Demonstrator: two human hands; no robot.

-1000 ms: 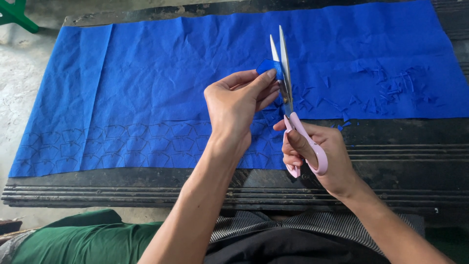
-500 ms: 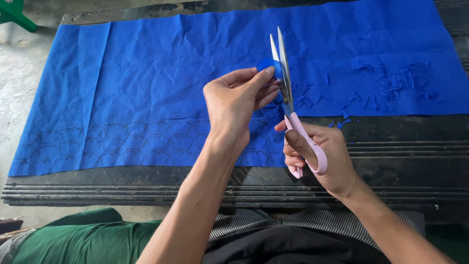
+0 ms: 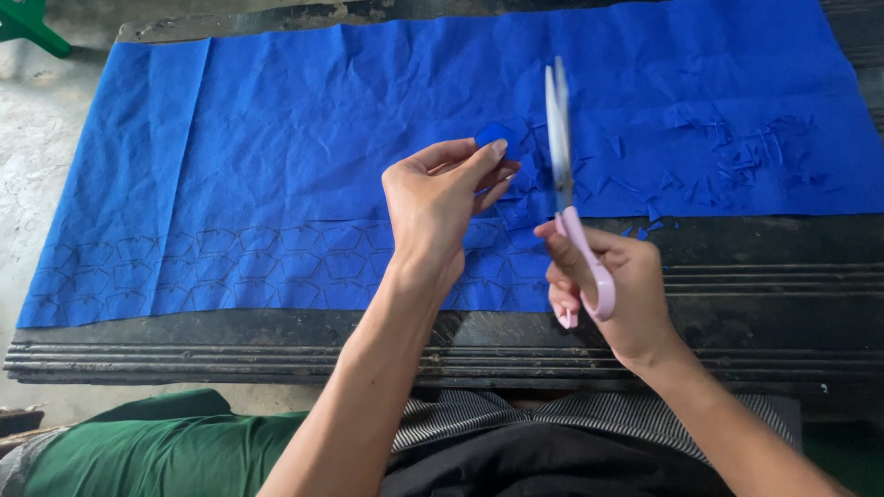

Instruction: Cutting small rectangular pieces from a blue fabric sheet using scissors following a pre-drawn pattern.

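A large blue cloth (image 3: 304,138) lies spread over a dark table (image 3: 460,340), with rows of drawn shapes along its near edge. My left hand (image 3: 440,198) pinches a small blue cloth piece (image 3: 494,134) between thumb and fingers, lifted above the sheet. My right hand (image 3: 603,285) grips pink-handled scissors (image 3: 564,166), blades pointing away and nearly closed, just right of the small piece and not touching it.
Several small blue offcuts (image 3: 727,156) lie scattered on the cloth at the right. The table has a ridged front edge (image 3: 184,359). A green object (image 3: 32,23) stands on the concrete floor at top left. My lap shows green and striped fabric below.
The scissors have moved right, away from the small blue piece, and their blades have closed. My left hand still holds the piece, now apart from the blades.
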